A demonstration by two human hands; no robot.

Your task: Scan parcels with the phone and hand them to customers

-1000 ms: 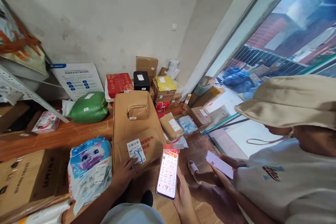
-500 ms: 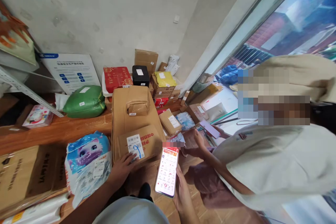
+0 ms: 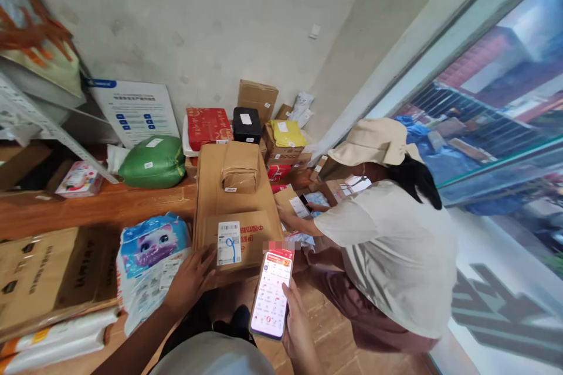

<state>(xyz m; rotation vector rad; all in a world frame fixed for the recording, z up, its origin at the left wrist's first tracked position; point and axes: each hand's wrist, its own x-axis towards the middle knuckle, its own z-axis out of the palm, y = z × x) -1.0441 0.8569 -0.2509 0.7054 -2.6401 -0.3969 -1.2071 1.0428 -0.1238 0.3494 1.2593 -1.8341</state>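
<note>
My left hand [image 3: 194, 274] rests, fingers apart, at the near left corner of a cardboard box [image 3: 255, 240] with red print and a white shipping label [image 3: 229, 244] marked in blue pen. That box lies against a larger brown carton [image 3: 211, 187], on which a smaller taped box [image 3: 240, 166] also sits. In my right hand [image 3: 297, 319] is a smartphone [image 3: 271, 293], its lit screen showing a red-topped page of icons and my thumb at the screen's right edge. Left of my left hand lies a blue and white plastic package [image 3: 149, 263] with a cartoon cat.
A co-worker [image 3: 391, 246] in a beige hat bends over parcels at the right. Along the wall stand a green bag [image 3: 153, 161], a red box [image 3: 209, 127], a black box [image 3: 246, 124] and a yellow parcel [image 3: 287, 133]. A long carton [image 3: 44, 281] lies at left.
My left hand has slid left from the label to the box's corner. The co-worker has bent down and reached in toward the parcels. My view has turned slightly; the phone stays in my right hand.
</note>
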